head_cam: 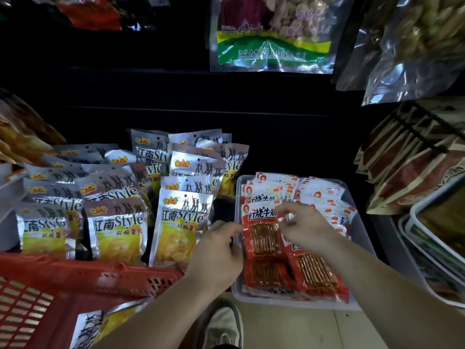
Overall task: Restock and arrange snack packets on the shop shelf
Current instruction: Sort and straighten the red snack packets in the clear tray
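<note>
Head view shows the red packet [261, 230] propped in the middle of the clear tray [297, 303], leaning on a row of similar packets, with others lying flat nearer me. I judge it light and thin, its film slick and floppy and the strips inside stiffer. The sealed edges look like the best place to hold it. The hands are already there: the left hand [219, 250] pinches its left edge and the right hand [304, 227] pinches its top right corner, though blur softens those fingers. Silver chip packets [181, 222] stand just left, behind a red basket [75, 275].
</note>
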Tool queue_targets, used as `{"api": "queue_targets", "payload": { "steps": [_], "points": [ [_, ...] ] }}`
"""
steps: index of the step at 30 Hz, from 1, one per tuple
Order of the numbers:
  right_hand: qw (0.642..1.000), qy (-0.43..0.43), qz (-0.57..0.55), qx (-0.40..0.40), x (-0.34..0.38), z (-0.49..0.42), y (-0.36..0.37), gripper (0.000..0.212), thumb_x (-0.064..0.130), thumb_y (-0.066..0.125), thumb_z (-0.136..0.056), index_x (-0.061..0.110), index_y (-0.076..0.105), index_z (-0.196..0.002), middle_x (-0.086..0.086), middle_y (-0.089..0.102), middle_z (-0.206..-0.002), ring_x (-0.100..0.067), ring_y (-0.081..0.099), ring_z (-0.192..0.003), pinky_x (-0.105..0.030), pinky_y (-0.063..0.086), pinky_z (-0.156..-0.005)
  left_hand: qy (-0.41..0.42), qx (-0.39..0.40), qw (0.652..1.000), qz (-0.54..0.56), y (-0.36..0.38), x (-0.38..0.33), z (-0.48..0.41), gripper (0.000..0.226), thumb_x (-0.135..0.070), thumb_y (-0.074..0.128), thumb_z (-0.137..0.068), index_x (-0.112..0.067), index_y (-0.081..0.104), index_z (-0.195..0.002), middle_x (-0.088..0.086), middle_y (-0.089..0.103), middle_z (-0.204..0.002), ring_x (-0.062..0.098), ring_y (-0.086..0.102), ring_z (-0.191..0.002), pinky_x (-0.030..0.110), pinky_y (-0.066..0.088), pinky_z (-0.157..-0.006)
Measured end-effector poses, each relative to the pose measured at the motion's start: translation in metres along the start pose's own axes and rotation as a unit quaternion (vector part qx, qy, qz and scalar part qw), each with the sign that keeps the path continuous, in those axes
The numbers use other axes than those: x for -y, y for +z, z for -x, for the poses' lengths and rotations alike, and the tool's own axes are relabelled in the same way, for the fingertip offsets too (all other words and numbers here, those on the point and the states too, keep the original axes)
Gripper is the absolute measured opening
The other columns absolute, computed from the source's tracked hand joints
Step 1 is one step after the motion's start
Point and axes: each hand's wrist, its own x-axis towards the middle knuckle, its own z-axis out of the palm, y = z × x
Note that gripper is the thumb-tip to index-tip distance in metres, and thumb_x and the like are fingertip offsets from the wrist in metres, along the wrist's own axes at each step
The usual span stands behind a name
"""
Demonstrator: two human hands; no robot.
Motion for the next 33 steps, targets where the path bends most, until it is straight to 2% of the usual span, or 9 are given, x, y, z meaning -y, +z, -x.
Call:
{"api": "queue_targets", "payload": {
  "steps": [2,4,8,14,20,24,27,30,33],
  "points": [
    [0.991,-0.039,0.108,-0.073,-0.003,-0.016,0.003,0.045,0.021,0.062,-0.098,0.036,0.057,-0.141,0.009,0.054,-0.145,-0.012,0.064,-0.106,-0.035,0.059,-0.085,0.002,-0.006,1.0,0.017,0.0,0.001,-0.009,0.034,-0.011,0.06,-0.095,-0.028,0.069,-0.122,-0.013,0.062,-0.108,-0.003,0.06,-0.092,0.018,0.053,-0.078],
    [0.984,-0.032,0.171,-0.044,-0.002,-0.028,0.01,0.063,0.028,0.067,-0.096,0.041,0.042,-0.153,0.01,0.043,-0.159,-0.017,0.054,-0.133,-0.041,0.053,-0.104,0.003,-0.01,1.0,0.027,-0.001,0.0,-0.017,0.033,-0.012,0.059,-0.095,-0.031,0.069,-0.12,-0.013,0.063,-0.108,-0.001,0.063,-0.094,0.027,0.058,-0.08],
    [0.975,0.042,0.218,0.006,0.006,-0.041,0.027,0.073,0.033,0.072,-0.095,0.04,0.034,-0.157,0.006,0.038,-0.163,-0.022,0.034,-0.151,-0.047,0.042,-0.117,0.015,-0.004,1.0,0.018,-0.004,0.004,-0.02,0.033,-0.013,0.059,-0.096,-0.036,0.068,-0.118,-0.016,0.063,-0.11,-0.002,0.063,-0.095,0.019,0.054,-0.078],
    [0.966,-0.014,0.23,-0.119,-0.003,-0.06,0.037,0.009,0.028,0.073,-0.094,0.031,0.077,-0.101,0.008,0.059,-0.109,-0.018,0.054,-0.115,-0.034,0.053,-0.086,0.017,0.013,1.0,0.018,0.001,0.017,-0.014,0.036,-0.017,0.058,-0.096,-0.034,0.066,-0.127,-0.016,0.059,-0.115,0.002,0.063,-0.094,0.024,0.055,-0.079],
    [0.975,-0.076,0.092,-0.187,-0.01,-0.055,0.014,0.011,0.02,0.073,-0.095,0.022,0.08,-0.104,0.007,0.069,-0.1,-0.021,0.066,-0.097,-0.038,0.058,-0.078,-0.014,-0.013,0.997,0.071,0.001,0.017,-0.01,0.037,-0.016,0.062,-0.096,-0.04,0.065,-0.123,-0.018,0.06,-0.118,-0.001,0.062,-0.099,0.015,0.048,-0.077],
    [0.982,-0.076,-0.141,-0.104,0.028,-0.032,-0.008,0.016,0.011,0.069,-0.098,0.022,0.059,-0.098,0.013,0.06,-0.072,-0.022,0.049,-0.061,-0.022,0.041,-0.055,-0.028,-0.072,0.985,0.152,-0.017,-0.008,-0.008,0.039,-0.013,0.069,-0.095,-0.05,0.056,-0.098,-0.045,0.057,-0.113,-0.017,0.054,-0.111,0.005,0.043,-0.086],
    [0.976,-0.104,-0.188,-0.025,0.054,-0.003,-0.022,0.028,0.007,0.07,-0.096,0.021,0.047,-0.1,0.012,0.041,-0.051,-0.009,0.032,-0.041,-0.019,0.032,-0.041,-0.036,-0.048,0.973,0.222,-0.029,-0.025,-0.008,0.031,-0.014,0.076,-0.09,-0.039,0.057,-0.093,-0.033,0.064,-0.111,-0.008,0.058,-0.115,0.014,0.047,-0.096],
    [0.97,-0.133,-0.201,0.01,0.067,0.024,-0.02,0.038,0.006,0.075,-0.093,0.028,0.047,-0.106,0.014,0.048,-0.06,-0.008,0.037,-0.047,-0.021,0.034,-0.045,-0.074,-0.004,0.94,0.332,-0.037,-0.045,0.0,0.036,-0.001,0.076,-0.09,-0.033,0.067,-0.103,-0.009,0.077,-0.1,0.01,0.074,-0.093,0.029,0.06,-0.077],
    [0.97,-0.133,-0.198,-0.04,0.061,0.04,-0.018,0.04,0.01,0.081,-0.088,0.031,0.05,-0.102,0.007,0.059,-0.104,-0.006,0.057,-0.073,-0.021,0.05,-0.06,-0.079,-0.001,0.929,0.361,-0.038,-0.058,0.009,0.047,-0.003,0.077,-0.09,-0.04,0.069,-0.118,-0.012,0.078,-0.103,0.005,0.075,-0.092,0.024,0.061,-0.076]
  ]
}}
